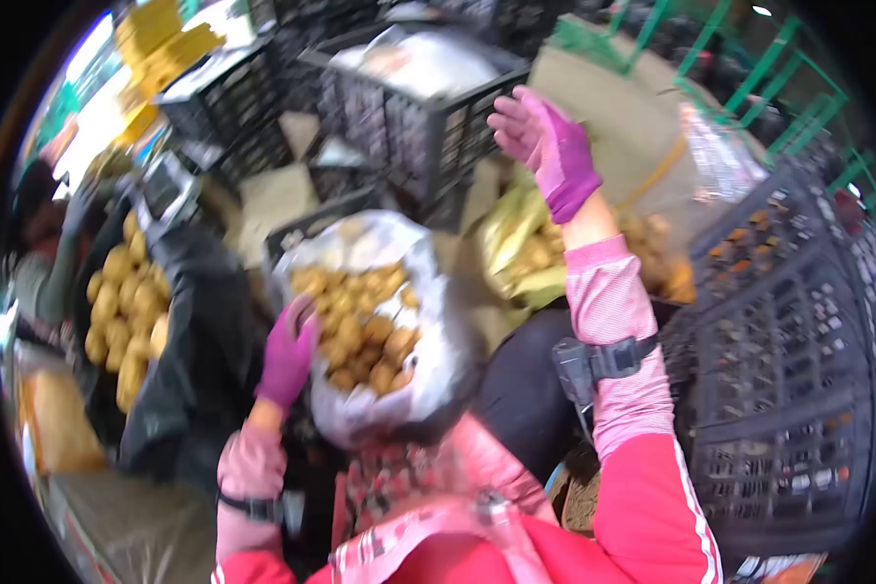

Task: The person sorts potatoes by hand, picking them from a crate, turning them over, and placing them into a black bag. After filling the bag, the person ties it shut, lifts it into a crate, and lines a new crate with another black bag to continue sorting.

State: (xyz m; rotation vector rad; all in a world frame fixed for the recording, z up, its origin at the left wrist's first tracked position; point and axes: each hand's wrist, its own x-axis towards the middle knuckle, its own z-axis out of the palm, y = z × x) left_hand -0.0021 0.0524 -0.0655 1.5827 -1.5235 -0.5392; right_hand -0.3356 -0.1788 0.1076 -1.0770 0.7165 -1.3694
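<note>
A white plastic bag, opened wide and standing in a black crate, holds many small potatoes in front of me. My left hand, in a purple glove, is at the bag's left rim beside the potatoes. Its fingers reach upward, somewhat blurred, and no potato shows in it. Raised at the upper right is my right hand, also gloved in purple, with fingers spread and nothing held. Beneath it lies a yellowish bag with more potatoes around it.
Black crates stand behind and at my right. On the left, a person's gloved hand is near a dark bag of larger potatoes. Green railings and yellow crates are farther back.
</note>
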